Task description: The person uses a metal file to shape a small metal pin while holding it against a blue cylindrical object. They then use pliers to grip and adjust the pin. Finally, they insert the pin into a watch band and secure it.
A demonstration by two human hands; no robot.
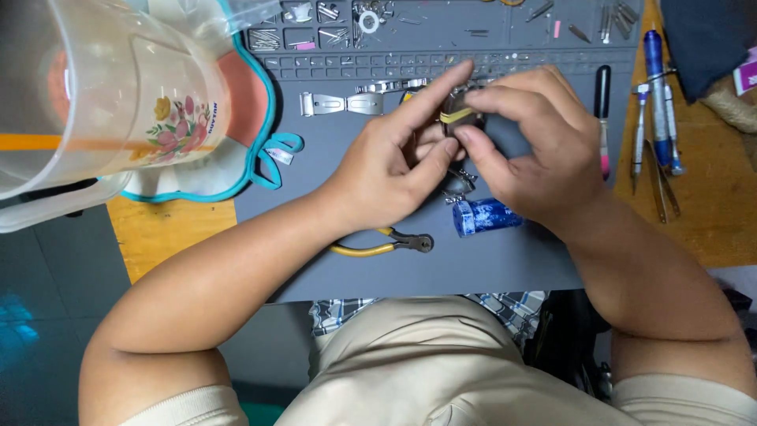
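Both my hands meet over a grey work mat (315, 205). Between them sits a small round watch case with a yellow part (457, 113). My left hand (394, 162) grips it from the left, index finger stretched over its top. My right hand (528, 146) pinches it from the right with thumb and fingers. A metal bracelet piece (461, 183) hangs below the hands. Much of the watch is hidden by my fingers.
Yellow-handled pliers (382, 246) and a blue patterned tube (486, 216) lie on the mat near me. Metal band links (341, 103) lie at the back. A clear plastic jug (110, 95) stands left. Pens and tools (654, 102) lie right on the wooden table (169, 233).
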